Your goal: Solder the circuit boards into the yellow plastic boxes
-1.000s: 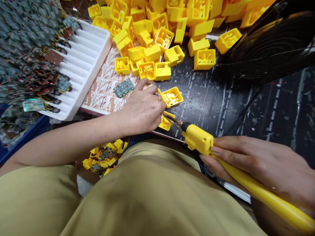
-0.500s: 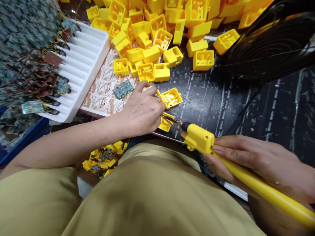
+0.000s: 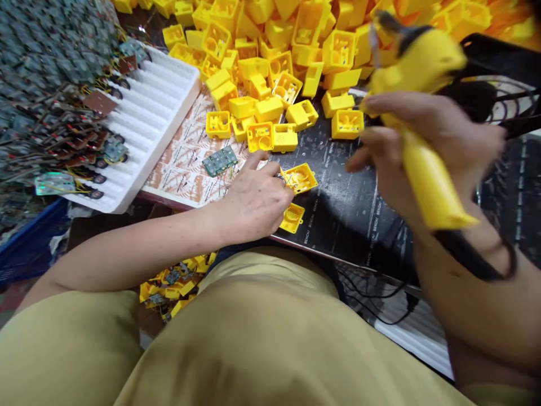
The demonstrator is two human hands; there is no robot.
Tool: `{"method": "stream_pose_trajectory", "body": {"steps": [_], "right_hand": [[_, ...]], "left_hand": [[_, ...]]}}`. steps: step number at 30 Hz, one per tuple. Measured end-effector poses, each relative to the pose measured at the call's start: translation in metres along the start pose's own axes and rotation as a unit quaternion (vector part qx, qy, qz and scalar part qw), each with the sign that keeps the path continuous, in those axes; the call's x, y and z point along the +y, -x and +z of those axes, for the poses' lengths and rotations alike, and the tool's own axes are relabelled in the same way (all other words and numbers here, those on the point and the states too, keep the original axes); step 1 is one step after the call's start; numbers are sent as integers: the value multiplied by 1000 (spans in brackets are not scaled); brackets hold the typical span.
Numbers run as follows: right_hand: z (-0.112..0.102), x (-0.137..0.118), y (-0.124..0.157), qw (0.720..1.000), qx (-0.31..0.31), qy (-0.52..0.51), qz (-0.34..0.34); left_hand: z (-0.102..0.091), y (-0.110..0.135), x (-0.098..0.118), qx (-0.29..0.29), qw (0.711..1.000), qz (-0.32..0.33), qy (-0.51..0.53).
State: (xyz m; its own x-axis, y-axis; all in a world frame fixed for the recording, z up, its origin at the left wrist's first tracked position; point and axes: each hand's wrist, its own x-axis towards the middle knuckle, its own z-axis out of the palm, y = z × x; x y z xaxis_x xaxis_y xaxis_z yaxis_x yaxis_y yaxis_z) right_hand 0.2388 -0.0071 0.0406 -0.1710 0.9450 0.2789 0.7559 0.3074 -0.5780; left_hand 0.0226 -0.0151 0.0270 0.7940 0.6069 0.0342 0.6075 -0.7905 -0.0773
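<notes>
My left hand (image 3: 260,197) rests on the table with its fingers curled down. It lies against an open yellow case half (image 3: 301,178) with small parts and wires inside. What its fingertips grip is hidden beneath it. A second yellow case half (image 3: 292,218) lies nearer me, partly behind the hand. To the left, a green circuit board (image 3: 220,161) lies flat, with thin wires running toward the hand. My right hand (image 3: 422,135), blurred, is raised over the table's right side. It is wrapped round a yellow corded soldering gun (image 3: 431,169), its black nose pointing up and left.
Yellow cases (image 3: 262,107) are heaped along the back. A white ribbed foam tray (image 3: 156,113) at the left bears stacked circuit boards (image 3: 54,73). Behind the right hand is a black fan-like object (image 3: 499,84). More yellow parts (image 3: 177,285) lie below the table edge.
My right hand has swung the soldering gun up and away from the near case half, toward the back right. The left hand stays by the cases. The view has shifted slightly.
</notes>
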Motion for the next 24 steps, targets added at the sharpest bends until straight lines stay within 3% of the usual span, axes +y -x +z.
{"method": "stream_pose_trajectory", "body": {"steps": [1,2,7,9,11,16,18,22,24], "right_hand": [[8,-1,-15,1000,18,5,-21],[18,0,-29,997,-38,42,-48],[65,11,-78,983,-135,81,-93],[70,13,-84,980,-156,78,-99],[62,12,-80,983,-148,66,-90],[13,11,-21,995,-56,-40,-73],[4,15,15,984,9,-173,-39],[22,26,80,980,19,-194,-42],[33,30,100,986,25,-154,-51]], "left_hand": [[0,0,0,-4,1000,-2,2],[-1,0,0,-6,1000,-4,4],[2,0,-1,28,1000,-2,13],[4,0,-1,38,999,1,13],[5,1,1,39,999,-2,12],[0,3,1,26,999,-6,38],[-9,6,-13,37,996,-11,78],[-22,20,-63,87,984,-119,104],[-19,30,-84,40,988,-132,72]]}}
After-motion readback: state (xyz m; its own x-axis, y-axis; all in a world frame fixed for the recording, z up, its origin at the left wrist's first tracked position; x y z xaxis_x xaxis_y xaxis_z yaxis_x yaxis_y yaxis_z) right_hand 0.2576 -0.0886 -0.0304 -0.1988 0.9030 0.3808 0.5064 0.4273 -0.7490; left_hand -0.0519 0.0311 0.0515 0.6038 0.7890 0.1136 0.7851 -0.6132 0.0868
